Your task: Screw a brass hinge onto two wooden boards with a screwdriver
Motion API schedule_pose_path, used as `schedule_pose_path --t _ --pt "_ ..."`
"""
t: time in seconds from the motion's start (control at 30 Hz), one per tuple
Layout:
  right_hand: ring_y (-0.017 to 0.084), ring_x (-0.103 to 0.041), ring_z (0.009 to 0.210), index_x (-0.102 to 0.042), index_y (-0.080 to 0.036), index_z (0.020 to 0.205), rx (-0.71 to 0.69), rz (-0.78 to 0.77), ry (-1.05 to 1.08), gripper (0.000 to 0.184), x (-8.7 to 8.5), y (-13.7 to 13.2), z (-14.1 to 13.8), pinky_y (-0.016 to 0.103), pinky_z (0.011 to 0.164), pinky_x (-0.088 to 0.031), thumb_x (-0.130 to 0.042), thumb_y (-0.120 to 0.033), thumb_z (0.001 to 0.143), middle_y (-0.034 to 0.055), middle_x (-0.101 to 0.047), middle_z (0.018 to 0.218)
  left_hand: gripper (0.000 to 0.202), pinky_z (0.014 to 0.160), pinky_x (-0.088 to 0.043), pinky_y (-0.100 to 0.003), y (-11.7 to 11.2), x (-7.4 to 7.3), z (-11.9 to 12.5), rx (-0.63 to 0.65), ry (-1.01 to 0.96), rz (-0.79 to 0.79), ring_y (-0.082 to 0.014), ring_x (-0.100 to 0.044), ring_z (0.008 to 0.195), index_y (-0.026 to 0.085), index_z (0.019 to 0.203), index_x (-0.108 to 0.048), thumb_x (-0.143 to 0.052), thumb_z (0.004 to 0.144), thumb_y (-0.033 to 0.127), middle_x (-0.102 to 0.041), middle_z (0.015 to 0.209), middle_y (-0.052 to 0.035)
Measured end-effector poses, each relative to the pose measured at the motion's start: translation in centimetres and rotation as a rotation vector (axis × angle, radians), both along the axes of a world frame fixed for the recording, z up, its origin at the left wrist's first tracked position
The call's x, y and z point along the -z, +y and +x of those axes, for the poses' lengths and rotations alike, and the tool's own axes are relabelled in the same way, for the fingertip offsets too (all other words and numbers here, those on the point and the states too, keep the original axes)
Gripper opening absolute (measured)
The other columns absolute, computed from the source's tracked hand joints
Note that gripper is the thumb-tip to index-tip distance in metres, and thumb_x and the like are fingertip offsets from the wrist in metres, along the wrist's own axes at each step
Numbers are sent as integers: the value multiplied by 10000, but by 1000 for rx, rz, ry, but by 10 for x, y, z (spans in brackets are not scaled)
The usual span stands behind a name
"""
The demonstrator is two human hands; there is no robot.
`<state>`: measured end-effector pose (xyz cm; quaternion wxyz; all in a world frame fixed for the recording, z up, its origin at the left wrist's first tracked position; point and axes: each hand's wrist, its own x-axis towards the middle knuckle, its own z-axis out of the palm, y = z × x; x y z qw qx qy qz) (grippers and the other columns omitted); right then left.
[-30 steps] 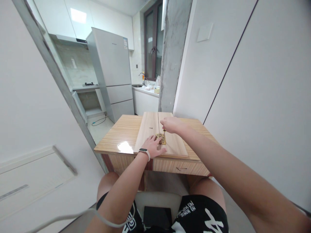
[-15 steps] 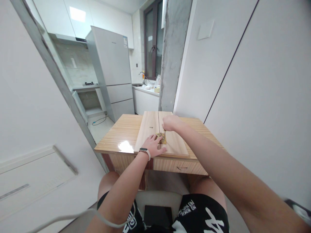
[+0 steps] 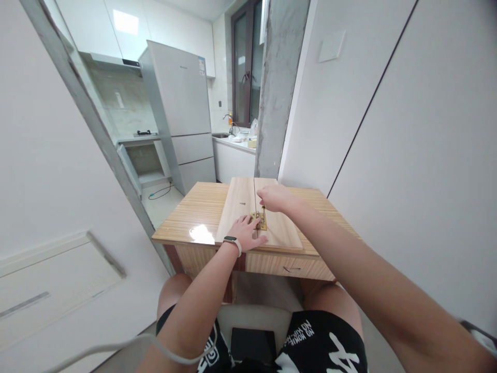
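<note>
Two pale wooden boards (image 3: 240,199) lie side by side on a small wooden table (image 3: 194,212), joined by a brass hinge (image 3: 259,220). My left hand (image 3: 246,233), a smartwatch on its wrist, rests flat with fingers spread on the left board, fingertips touching the hinge. My right hand (image 3: 274,198) is closed around a thin screwdriver (image 3: 263,211) held upright, its tip on the hinge. A loose screw (image 3: 241,203) lies on the left board.
The table has a drawer (image 3: 289,265) facing my knees. A grey concrete pillar (image 3: 277,88) and white wall panels stand behind it. A fridge (image 3: 182,114) and kitchen counter (image 3: 235,145) lie beyond. A white cable (image 3: 116,348) runs across my left arm.
Hands and tool stay on the hinge; only the view has shifted slightly.
</note>
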<state>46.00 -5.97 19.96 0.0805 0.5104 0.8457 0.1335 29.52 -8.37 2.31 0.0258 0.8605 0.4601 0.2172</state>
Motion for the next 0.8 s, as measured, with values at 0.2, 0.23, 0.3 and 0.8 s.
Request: schedule_pose_path --t 0.2,0.23,0.3,0.8 --pt "314 -682 1142 -699 -149 1187 16 -10 9 307 1 2 -4 387 932 -515 -557 -335 988 206 -720 1213 837 1163 -358 -560 0 0 0 -3 7 -6 -380 -418 1408 278 1527 -473 -489 879 808 -509 1516 -138" --pt "319 -682 1145 -701 -146 1195 29 -9 17 323 1 2 -5 395 935 -518 -546 -342 989 211 -719 1219 839 1164 -358 -558 1 0 0 -1 8 -3 -379 -417 1410 277 1526 -474 -489 878 810 -508 1516 -140" --pt "329 -682 1149 -707 -142 1203 69 -9 33 353 1 3 -6 404 933 -525 -530 -362 992 222 -719 1225 842 1163 -361 -554 1 1 0 0 9 4 -376 -418 1410 275 1525 -476 -488 877 812 -508 1513 -142" --pt "317 -694 1114 -634 -141 1287 34 -37 -17 341 -2 -9 0 372 870 -532 -562 -279 983 223 -675 1270 839 1167 -360 -566 0 -1 0 -4 2 -10 -383 -424 1398 286 1530 -474 -491 876 811 -510 1515 -135"
